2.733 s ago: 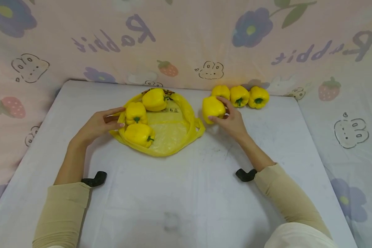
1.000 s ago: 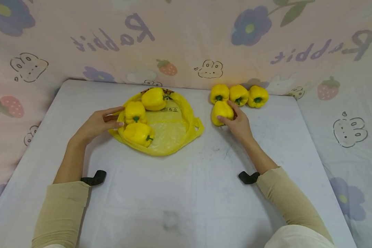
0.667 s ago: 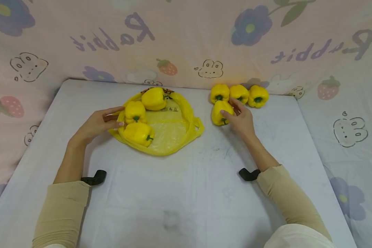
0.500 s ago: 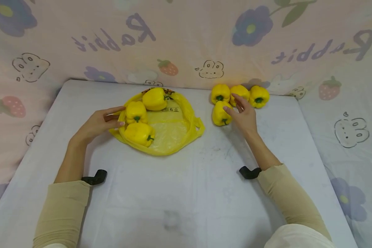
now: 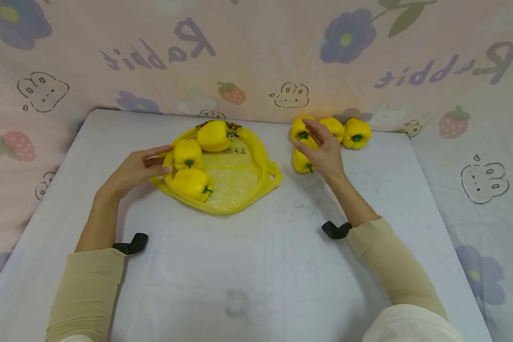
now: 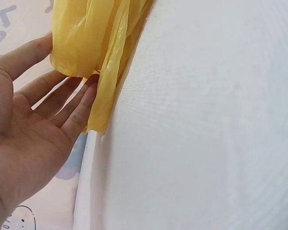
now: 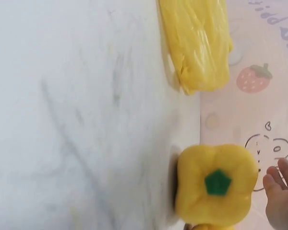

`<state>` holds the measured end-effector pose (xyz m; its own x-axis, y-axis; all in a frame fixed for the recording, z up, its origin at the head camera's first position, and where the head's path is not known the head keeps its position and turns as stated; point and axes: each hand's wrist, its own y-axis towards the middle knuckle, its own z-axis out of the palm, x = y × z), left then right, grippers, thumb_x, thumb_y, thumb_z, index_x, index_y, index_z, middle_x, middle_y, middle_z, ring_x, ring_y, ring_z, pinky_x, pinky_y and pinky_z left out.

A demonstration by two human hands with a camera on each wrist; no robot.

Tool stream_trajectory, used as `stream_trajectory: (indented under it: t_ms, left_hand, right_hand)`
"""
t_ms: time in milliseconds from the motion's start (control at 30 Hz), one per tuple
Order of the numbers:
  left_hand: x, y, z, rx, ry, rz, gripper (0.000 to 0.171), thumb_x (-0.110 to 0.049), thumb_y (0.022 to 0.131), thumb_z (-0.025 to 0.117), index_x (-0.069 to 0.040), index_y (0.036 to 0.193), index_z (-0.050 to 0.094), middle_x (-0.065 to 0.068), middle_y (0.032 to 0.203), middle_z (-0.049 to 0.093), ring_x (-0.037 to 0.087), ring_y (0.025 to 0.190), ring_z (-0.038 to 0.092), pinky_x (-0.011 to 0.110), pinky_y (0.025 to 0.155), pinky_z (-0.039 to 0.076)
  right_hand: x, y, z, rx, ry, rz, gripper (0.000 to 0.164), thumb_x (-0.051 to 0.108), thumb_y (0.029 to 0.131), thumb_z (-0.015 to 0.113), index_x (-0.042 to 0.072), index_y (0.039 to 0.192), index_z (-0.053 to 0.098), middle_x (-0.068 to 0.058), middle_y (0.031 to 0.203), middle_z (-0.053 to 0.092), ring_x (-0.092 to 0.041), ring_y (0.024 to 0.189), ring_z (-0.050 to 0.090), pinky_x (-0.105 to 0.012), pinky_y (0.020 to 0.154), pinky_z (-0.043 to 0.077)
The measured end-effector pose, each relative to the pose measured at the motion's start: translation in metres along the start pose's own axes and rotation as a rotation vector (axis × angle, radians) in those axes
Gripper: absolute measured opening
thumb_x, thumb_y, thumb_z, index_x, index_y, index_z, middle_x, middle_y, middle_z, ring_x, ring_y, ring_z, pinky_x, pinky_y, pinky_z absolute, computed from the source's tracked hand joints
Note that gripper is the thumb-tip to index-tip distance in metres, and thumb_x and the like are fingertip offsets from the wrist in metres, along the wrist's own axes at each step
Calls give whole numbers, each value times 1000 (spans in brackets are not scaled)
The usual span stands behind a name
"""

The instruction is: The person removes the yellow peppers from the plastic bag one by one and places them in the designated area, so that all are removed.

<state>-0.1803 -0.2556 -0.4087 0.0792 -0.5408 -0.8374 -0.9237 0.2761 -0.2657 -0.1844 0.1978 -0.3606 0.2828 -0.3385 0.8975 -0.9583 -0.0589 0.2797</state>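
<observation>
I have the left hand [image 5: 130, 173] up against the outer side of the yellow bag [image 5: 235, 183], its forearm angled forward and the wrist bent inward. Its fingers are extended, touching the plastic without a curled grip, and in the left wrist view a fold of the bag lies against the fingertips. Just inside the rim from that hand sits the middle pepper in the bag [image 5: 188, 154], with the far pepper in the bag [image 5: 214, 136] ahead of it and the near pepper in the bag [image 5: 192, 184] closer to the person.

My right hand [image 5: 326, 154] is released and carries nothing: thumb and fingers stand apart, pointing inward, the forearm slanting in from the right sleeve [image 5: 393, 266]. It hangs by the front pepper [image 5: 301, 163], which rests on the bench [image 5: 196, 266] with its stem toward the person. Beyond that hand I see a row of three: the left row pepper [image 5: 298, 128], the middle row pepper [image 5: 333, 127] partly behind the fingers, and the right row pepper [image 5: 356, 133] just past the knuckles
</observation>
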Motion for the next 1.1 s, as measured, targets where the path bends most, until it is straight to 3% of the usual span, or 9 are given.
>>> stream_trajectory:
  t_ms: [267, 833, 967, 1100]
  left_hand:
    - [1, 2, -1, -4, -28, 7, 70, -33, 92, 73, -17, 152, 42, 12, 157, 36, 37, 141, 37, 56, 112, 34]
    - [2, 1, 1, 3, -42, 3, 72, -33, 92, 73, -16, 153, 40, 13, 157, 36, 35, 141, 39, 53, 113, 34]
    - [1, 1, 2, 6, -40, -1, 73, -32, 92, 73, -17, 154, 38, 12, 158, 35, 35, 141, 39, 53, 112, 35]
    - [1, 1, 1, -1, -44, 5, 72, -32, 92, 72, -16, 154, 39, 12, 157, 36, 34, 140, 40, 52, 112, 35]
  right_hand:
    - [5, 8, 16, 73, 88, -67, 54, -1, 87, 73, -9, 136, 52, -23, 139, 52, -38, 131, 47, -44, 114, 35]
    - [22, 21, 56, 187, 92, -84, 52, -3, 89, 71, -7, 137, 52, -19, 142, 51, -31, 130, 49, -43, 113, 37]
    - [18, 28, 66, 232, 88, -110, 51, -3, 88, 71, -7, 136, 53, -21, 141, 52, -31, 129, 50, -44, 112, 38]
    - [1, 40, 78, 253, 59, -135, 53, 3, 88, 75, -1, 136, 56, -14, 141, 54, -28, 128, 52, -36, 111, 40]
